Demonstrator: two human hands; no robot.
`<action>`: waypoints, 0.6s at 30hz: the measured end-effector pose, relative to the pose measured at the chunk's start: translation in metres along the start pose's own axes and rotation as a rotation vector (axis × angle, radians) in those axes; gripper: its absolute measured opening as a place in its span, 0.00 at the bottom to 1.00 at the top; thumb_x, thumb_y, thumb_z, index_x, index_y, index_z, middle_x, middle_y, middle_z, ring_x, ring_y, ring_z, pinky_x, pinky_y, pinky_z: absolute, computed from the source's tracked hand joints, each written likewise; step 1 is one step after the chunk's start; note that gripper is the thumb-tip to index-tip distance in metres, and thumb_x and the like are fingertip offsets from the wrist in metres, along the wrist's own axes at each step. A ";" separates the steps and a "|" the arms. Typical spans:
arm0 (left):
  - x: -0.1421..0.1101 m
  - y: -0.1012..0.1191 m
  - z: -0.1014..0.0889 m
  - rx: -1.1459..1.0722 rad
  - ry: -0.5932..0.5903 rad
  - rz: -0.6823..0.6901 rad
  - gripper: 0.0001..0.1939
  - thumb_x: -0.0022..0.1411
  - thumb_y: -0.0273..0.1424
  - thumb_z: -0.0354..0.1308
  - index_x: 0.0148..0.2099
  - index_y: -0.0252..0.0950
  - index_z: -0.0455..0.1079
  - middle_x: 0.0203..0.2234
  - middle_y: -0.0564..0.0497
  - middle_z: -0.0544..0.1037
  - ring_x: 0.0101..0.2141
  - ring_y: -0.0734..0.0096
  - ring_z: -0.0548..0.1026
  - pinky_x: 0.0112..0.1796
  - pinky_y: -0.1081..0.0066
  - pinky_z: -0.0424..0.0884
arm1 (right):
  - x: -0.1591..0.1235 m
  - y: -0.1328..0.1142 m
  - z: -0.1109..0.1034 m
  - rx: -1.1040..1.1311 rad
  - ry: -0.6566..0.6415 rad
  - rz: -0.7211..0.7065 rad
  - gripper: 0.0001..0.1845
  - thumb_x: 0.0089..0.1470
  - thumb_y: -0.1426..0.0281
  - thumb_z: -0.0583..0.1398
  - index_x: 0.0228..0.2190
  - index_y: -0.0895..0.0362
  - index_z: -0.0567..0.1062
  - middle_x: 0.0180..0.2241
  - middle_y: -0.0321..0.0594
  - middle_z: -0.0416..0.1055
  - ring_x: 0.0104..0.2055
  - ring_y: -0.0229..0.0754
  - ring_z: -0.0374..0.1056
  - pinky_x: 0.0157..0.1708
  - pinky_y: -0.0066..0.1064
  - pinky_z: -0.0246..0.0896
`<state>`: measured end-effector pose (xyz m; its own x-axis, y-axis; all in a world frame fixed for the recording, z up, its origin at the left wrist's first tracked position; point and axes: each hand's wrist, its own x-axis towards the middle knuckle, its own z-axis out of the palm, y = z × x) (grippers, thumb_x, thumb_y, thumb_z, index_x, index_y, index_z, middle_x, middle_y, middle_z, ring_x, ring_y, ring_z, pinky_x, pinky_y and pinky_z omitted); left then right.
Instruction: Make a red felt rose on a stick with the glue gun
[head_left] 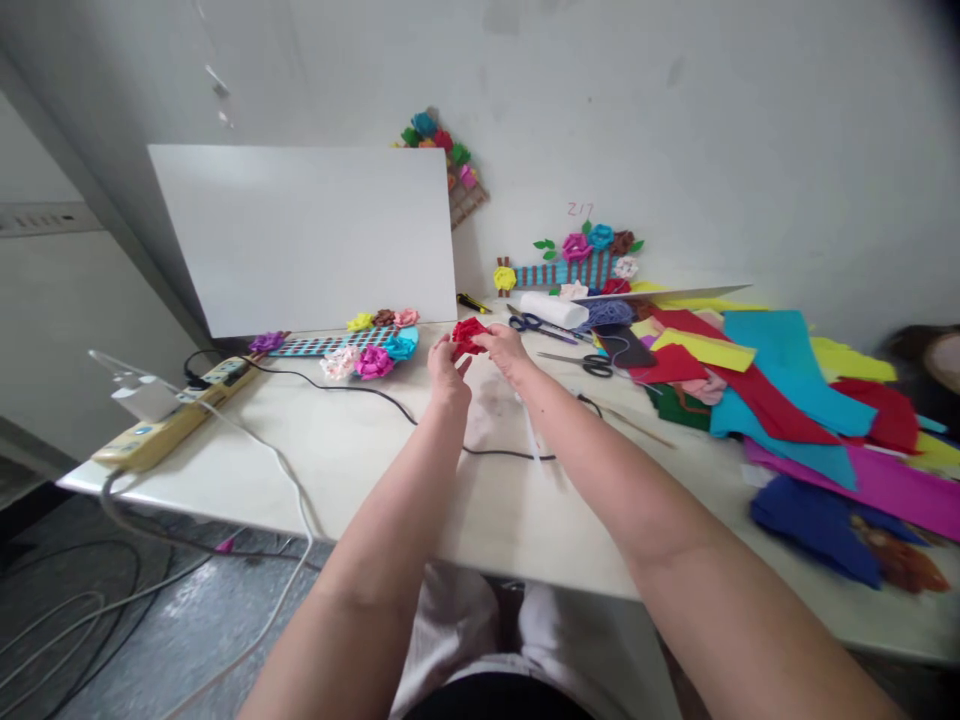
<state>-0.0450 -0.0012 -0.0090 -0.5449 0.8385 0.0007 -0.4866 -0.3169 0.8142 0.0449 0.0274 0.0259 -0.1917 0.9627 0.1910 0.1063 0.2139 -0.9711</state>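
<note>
Between my two hands a red paper flower (469, 337) is held up above the table, its folds partly covered by my fingers. My left hand (448, 375) grips it from the left side. On the right side, my right hand (504, 350) pinches it between thumb and fingers. To the left lies a blue-and-brown woven strip (322, 343) with several coloured paper flowers along its edges, among them a magenta flower (373, 362). Black-handled scissors (596, 365) rest to the right of my right hand, and a blue-handled pair (527, 322) lies behind it.
Coloured paper sheets (772, 350) are heaped on the right. A yellow power strip (161, 430) with cords sits at the left edge; a black cable (352, 388) crosses the table. Behind stand a white board (307, 240) and another flower-covered woven piece (562, 272). A cutter (472, 302) lies farther back.
</note>
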 end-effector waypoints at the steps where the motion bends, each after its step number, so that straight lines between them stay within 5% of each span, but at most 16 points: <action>1: 0.004 0.000 -0.003 0.005 0.066 -0.008 0.11 0.53 0.33 0.51 0.41 0.40 0.63 0.33 0.52 0.71 0.36 0.72 0.74 0.38 0.72 0.70 | 0.001 -0.002 0.004 0.034 0.009 0.023 0.06 0.39 0.67 0.60 0.19 0.56 0.69 0.19 0.31 0.69 0.29 0.38 0.65 0.31 0.29 0.57; 8: 0.036 0.008 -0.036 0.046 0.393 -0.049 0.07 0.54 0.29 0.53 0.38 0.39 0.61 0.28 0.52 0.67 0.32 0.72 0.74 0.36 0.71 0.72 | 0.010 -0.004 0.036 0.299 -0.014 0.240 0.05 0.38 0.69 0.61 0.22 0.58 0.71 0.20 0.35 0.71 0.27 0.37 0.66 0.28 0.28 0.54; 18: 0.048 0.007 -0.055 0.032 0.512 -0.064 0.11 0.57 0.27 0.54 0.44 0.40 0.63 0.32 0.50 0.73 0.40 0.67 0.77 0.37 0.68 0.75 | 0.043 0.001 0.081 0.420 -0.099 0.414 0.10 0.40 0.71 0.61 0.30 0.58 0.73 0.28 0.37 0.71 0.26 0.33 0.60 0.24 0.25 0.54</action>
<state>-0.1120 0.0120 -0.0349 -0.7830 0.5288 -0.3274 -0.5132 -0.2517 0.8205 -0.0420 0.0552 0.0213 -0.3088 0.9276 -0.2104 -0.1994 -0.2795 -0.9392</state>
